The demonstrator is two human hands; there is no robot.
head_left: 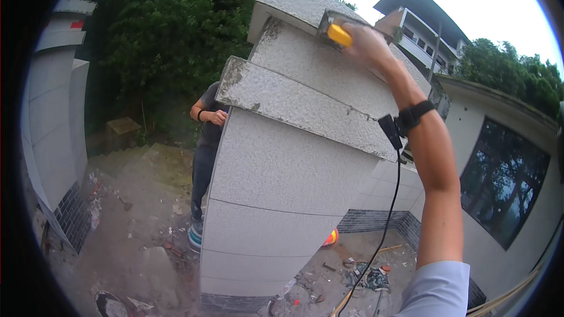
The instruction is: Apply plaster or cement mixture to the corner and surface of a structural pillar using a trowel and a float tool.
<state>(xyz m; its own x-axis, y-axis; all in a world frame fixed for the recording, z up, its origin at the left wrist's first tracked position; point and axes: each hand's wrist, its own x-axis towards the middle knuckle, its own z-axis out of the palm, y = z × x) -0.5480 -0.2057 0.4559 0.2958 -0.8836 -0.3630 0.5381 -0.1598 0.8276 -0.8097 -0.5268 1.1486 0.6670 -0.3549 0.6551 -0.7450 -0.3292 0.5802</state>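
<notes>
My right hand (366, 46) reaches up to the top of a pale stone-clad pillar (282, 170). Its fingers are closed around the yellow handle of a plastering trowel (339, 35). The trowel's grey blade lies against the pillar face, just under the overhanging cap (299, 1). Below it runs a projecting ledge (305, 108) with grey mortar smears along its edges. A black strap with a small device (405, 122) is on my right wrist, and a cable hangs from it. My left hand is out of view.
Behind the pillar's left side stands another person (207, 141), partly hidden. A second pillar (56, 117) rises at far left. Rubble, tools and a crumpled patterned cloth (371, 277) lie on the ground. A building with a dark window (502, 179) is at right.
</notes>
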